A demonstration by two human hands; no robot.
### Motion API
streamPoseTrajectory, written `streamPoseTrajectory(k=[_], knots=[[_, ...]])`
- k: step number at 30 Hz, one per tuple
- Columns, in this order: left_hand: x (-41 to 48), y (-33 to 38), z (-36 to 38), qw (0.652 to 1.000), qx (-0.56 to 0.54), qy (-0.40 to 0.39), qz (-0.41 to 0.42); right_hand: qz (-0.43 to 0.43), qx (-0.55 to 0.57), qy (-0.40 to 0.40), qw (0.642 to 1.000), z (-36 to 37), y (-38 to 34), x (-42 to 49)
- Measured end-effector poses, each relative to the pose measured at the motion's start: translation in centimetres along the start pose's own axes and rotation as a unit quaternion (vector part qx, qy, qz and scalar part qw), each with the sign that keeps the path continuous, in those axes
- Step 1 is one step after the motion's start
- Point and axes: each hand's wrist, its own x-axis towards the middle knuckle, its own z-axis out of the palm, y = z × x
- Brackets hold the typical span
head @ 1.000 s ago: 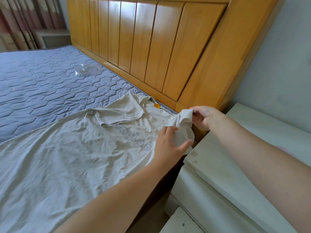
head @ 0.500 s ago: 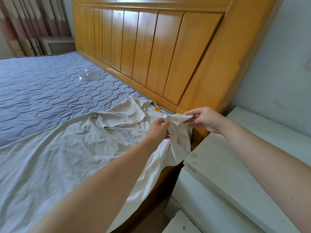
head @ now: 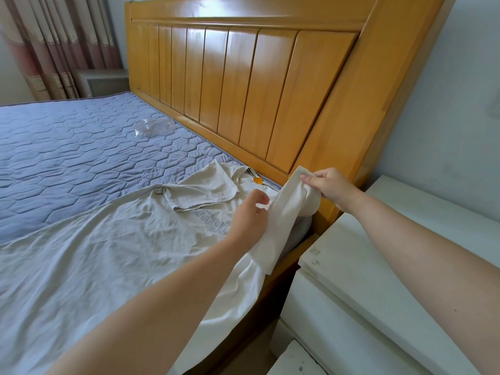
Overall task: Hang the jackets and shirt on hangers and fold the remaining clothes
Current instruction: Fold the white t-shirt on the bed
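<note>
Nearest on my right, the white painted wooden nightstand (head: 378, 266) sits just beside the bed frame. Both forearms reach fwd over the bed edge. The wrinkled beige cotton T-shirt (head: 108, 253) lies spread on the grey-blue quilted mattress (head: 67, 158), collar twd the headboard, its near side spilling over the edge. My left hand (head: 250, 217) has its fingers curled, pinching the edge of the shirt's near sleeve (head: 286, 212). My right hand (head: 328, 185) pinches that sleeve's cuff btwn thumb & fingers, holding it up off the mattress. The far sleeve (head: 200, 193) lies folded in across the chest. Further back, a clear crumpled plastic piece (head: 154, 127) rests on the mattress, then the orange-brown panelled wooden headboard (head: 243, 90) & striped pinkish curtains (head: 54, 44).
</note>
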Motion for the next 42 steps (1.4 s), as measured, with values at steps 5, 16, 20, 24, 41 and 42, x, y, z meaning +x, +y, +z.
streamPoseTrajectory(k=[5,16,20,24,41,42], knots=[[-1.0,-1.3,0.7,0.997,-0.031,-0.073,-0.002,0.029,0.072,-0.009,0.997,0.1,0.3,0.4],[-1.6,-3.1,1.4,0.953,0.049,-0.263,-0.14,0.017,-0.256,-0.032,0.966,-1.9,2.6,1.6],[-1.9,-3.5,1.9,0.949,0.036,-0.282,-0.139,0.07,-0.398,-0.105,0.909,-1.2,3.5,3.3],[-1.1,-5.7,0.4,0.943,-0.163,-0.195,-0.217,-0.021,-0.29,-0.045,0.956,2.0,2.1,5.5],[-0.9,-11.6,1.2,0.874,0.366,-0.186,0.261,0.148,-0.367,-0.052,0.917,6.9,7.2,9.4],[-1.0,-12.2,1.6,0.843,0.388,-0.219,0.301,0.159,-0.314,-0.095,0.931,6.4,7.4,9.3]])
